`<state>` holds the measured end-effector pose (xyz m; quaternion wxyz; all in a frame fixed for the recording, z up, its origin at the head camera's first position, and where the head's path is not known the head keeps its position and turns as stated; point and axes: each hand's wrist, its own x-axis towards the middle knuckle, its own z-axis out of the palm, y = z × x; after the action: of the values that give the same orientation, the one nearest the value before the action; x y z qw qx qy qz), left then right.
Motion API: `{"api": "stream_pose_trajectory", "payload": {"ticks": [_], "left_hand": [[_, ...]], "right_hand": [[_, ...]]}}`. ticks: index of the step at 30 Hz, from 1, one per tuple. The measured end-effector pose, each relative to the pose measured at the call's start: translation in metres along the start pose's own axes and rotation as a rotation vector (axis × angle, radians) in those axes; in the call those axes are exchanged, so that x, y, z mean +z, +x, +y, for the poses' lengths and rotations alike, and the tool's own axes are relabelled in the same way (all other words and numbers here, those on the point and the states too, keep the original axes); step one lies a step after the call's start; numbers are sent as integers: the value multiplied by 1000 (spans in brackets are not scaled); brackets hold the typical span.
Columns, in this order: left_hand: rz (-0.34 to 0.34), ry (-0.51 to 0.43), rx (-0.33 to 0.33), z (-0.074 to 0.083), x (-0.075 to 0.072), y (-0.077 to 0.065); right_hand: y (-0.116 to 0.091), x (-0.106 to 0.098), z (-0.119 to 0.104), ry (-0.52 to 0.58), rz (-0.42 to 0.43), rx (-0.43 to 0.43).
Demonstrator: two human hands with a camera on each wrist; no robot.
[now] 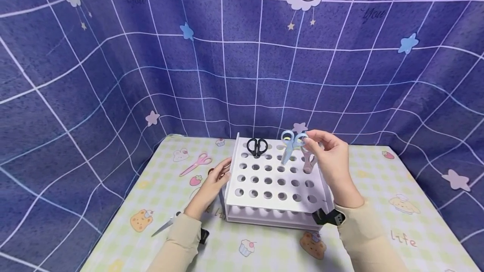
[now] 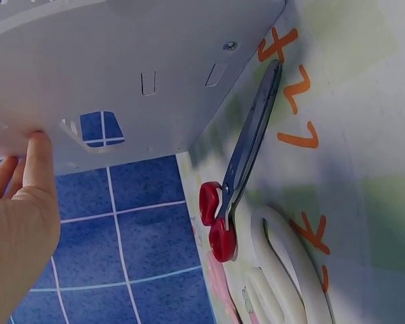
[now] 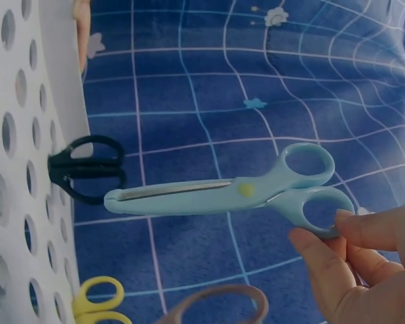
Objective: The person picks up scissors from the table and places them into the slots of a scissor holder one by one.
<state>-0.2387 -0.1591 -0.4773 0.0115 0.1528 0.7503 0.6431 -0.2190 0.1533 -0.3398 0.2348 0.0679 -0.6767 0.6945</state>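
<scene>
My right hand (image 1: 334,163) pinches one handle ring of light blue scissors (image 3: 256,192) between thumb and fingers. Their closed blades point down at the top of a white rack (image 1: 261,200) full of round holes, and the tip is apart from it in the right wrist view. My left hand (image 1: 209,190) holds the rack's left side panel (image 2: 148,40), thumb on its outer face and fingers at the far edge. Black scissors (image 1: 257,147), mauve scissors (image 1: 308,160) and yellow scissors (image 3: 98,300) stand in the rack, handles up.
Left of the rack, pink scissors (image 1: 196,164) lie on the checked tablecloth (image 1: 378,238). Red-handled scissors (image 2: 246,152) lie beside the panel, close to white handles (image 2: 283,263). Another pair's blade (image 1: 162,227) shows by the left sleeve. A blue grid curtain (image 1: 242,74) hangs behind.
</scene>
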Motion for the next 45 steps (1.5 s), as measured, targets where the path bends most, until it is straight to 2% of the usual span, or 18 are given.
{"api": "stream_pose_trajectory", "payload": {"ticks": [6, 9, 17, 22, 31, 37, 45], "left_hand": [[-5, 1, -8, 1, 1, 0], [-3, 2, -8, 2, 2, 1], [9, 19, -4, 1, 1, 0], [-6, 18, 22, 0, -1, -1], [-17, 22, 38, 0, 0, 0], [0, 23, 52, 0, -1, 0], [-14, 7, 36, 1, 1, -1]], "right_hand": [[0, 7, 7, -22, 17, 47], [1, 11, 10, 17, 14, 81], [1, 21, 24, 22, -45, 134], [1, 27, 32, 45, -56, 158], [-3, 31, 40, -45, -45, 153], [-2, 34, 41, -77, -38, 152], [-3, 33, 42, -161, -92, 145]]}}
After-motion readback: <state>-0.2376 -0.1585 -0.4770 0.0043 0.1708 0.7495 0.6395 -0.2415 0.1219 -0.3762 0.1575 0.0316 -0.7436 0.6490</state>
